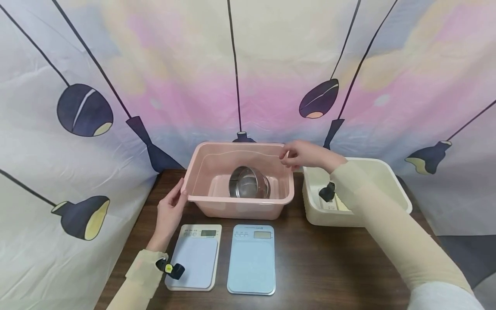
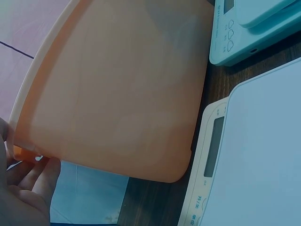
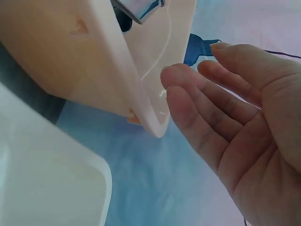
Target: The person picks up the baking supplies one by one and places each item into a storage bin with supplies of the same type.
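A pink plastic basin point(image 1: 232, 208) stands at the back of the table. My left hand point(image 1: 170, 214) grips its left rim; in the left wrist view, the fingers point(image 2: 46, 181) curl under the edge. Over the basin's back right corner is my right hand point(image 1: 304, 154). In the right wrist view, its fingers point(image 3: 183, 106) are loosely bent beside the rim, holding nothing. Inside the basin sits round, shiny metalware point(image 1: 248, 182), seemingly a bowl or strainer with another piece beside it; the exact kind cannot be told.
Two flat kitchen scales lie in front of the basin, a white one point(image 1: 195, 262) and a light blue one point(image 1: 251, 267). On the right stands a cream basin point(image 1: 391, 185), partly covered by my right arm, with some pale items inside. A printed curtain point(image 1: 186, 64) hangs close behind.
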